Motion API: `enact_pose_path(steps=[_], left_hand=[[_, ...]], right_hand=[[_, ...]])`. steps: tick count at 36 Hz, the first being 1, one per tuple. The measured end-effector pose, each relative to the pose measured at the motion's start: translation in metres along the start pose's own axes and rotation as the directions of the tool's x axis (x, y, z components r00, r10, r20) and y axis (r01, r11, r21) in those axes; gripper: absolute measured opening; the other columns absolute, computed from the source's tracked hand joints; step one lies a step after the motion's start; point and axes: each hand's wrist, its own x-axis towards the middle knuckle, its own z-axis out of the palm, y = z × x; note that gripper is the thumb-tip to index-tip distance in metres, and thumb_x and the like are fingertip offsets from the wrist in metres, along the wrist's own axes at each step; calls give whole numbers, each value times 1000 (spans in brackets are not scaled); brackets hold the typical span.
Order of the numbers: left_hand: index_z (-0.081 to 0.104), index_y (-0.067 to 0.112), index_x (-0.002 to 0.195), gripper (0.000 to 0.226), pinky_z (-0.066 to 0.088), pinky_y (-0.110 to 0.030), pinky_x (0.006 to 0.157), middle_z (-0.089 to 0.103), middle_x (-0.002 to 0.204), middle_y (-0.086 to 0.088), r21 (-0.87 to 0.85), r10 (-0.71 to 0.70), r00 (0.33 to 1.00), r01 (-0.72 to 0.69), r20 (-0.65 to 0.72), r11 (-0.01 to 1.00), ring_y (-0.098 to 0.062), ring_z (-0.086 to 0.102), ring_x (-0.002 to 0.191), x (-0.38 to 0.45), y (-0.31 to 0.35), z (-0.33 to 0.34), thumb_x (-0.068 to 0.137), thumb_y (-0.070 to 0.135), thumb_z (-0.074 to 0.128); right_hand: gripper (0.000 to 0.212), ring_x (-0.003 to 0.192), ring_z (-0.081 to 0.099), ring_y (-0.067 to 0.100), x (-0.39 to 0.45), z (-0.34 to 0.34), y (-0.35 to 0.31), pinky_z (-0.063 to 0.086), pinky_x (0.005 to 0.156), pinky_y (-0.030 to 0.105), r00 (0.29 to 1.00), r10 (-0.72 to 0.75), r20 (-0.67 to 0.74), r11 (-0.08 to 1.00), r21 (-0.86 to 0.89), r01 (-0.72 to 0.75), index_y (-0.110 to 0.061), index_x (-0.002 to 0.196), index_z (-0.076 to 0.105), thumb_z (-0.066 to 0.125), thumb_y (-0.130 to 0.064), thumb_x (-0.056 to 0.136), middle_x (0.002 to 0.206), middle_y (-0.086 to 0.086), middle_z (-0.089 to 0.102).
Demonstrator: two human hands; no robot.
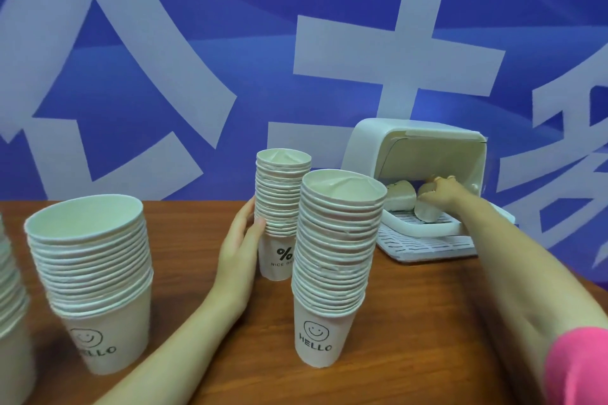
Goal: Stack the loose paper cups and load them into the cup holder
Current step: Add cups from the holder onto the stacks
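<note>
Three stacks of white paper cups stand on the brown table: a wide "HELLO" stack [93, 273] at left, a tall "HELLO" stack [335, 260] in the middle, and a narrower "%" stack [279, 207] behind it. My left hand [241, 250] rests against the left side of the "%" stack with fingers curved round it. The white cup holder [368, 148] stands at the back right with its lid raised. My right hand [439, 191] reaches inside it and grips an upside-down cup [426, 210] on its slatted tray; another upturned cup [399, 197] sits beside it.
A fourth cup stack [11, 306] is cut off by the left edge. A slatted white drain tray [424, 245] extends in front of the holder. A blue banner with large white characters [394, 52] rises right behind the table. A pink sleeve [579, 368] shows at bottom right.
</note>
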Motion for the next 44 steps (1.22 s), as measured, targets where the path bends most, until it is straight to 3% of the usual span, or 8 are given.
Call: enact_pose_path(steps=[7,15,19,22,26,33,40,44], left_hand=[[52,34,134,36,44,-25,100,61,123,27,-12,6,1000,-6,-9,1000,6,55,116,2,-2,0,99,27,46],[58,34,126,30,42,-41,107,64,125,17,-11,-15,1000,15,-8,1000,-5,57,120,-1,2,1,99,28,48],[59,42,117,25,44,-38,105,65,121,21,3,-13,1000,13,4,1000,-2,58,117,-2,3,3,99,29,48],[58,43,115,25,46,-32,101,65,116,26,2,7,1000,-7,9,1000,3,59,112,-2,3,4,99,27,48],[57,38,123,27,45,-33,101,64,122,21,3,19,1000,-19,22,1000,-1,57,117,0,1,1,99,29,48],[50,25,137,40,42,-12,91,56,129,19,127,121,993,-118,-16,985,9,50,118,-4,1,-1,98,23,53],[51,28,132,35,44,-24,98,50,124,12,340,235,970,-204,-54,918,0,49,116,-33,22,-3,97,24,54],[54,31,123,32,45,-23,95,50,116,15,404,348,936,-298,-52,865,5,50,109,-54,57,-13,96,13,52]], right_hand=[[83,138,37,30,42,6,4,31,113,36,997,20,78,990,135,-30,-21,148,40,63,-57,77,156,7,31],[45,104,59,33,14,5,10,50,86,40,995,4,100,979,204,-25,-18,123,55,66,-35,83,119,12,60],[79,124,50,34,-6,1,-4,41,106,46,988,13,156,993,111,-31,-12,137,45,72,-41,68,137,16,51],[79,142,31,33,-25,1,-14,29,115,39,986,20,168,991,125,-41,-4,151,21,63,-33,91,154,18,30],[78,100,56,32,-45,-13,-18,48,79,40,995,-13,-100,968,249,38,-7,143,31,66,-43,83,129,16,54],[54,79,56,13,-120,-51,-27,42,37,16,967,-11,-253,650,733,199,-18,137,40,63,-35,90,125,7,51],[49,85,67,19,-227,-77,-25,53,55,29,935,-106,-340,438,828,350,-28,131,43,60,-47,89,122,5,58],[46,96,67,24,-290,-99,-59,58,68,35,950,-199,-242,20,968,251,-21,134,48,51,-47,96,122,9,65]])
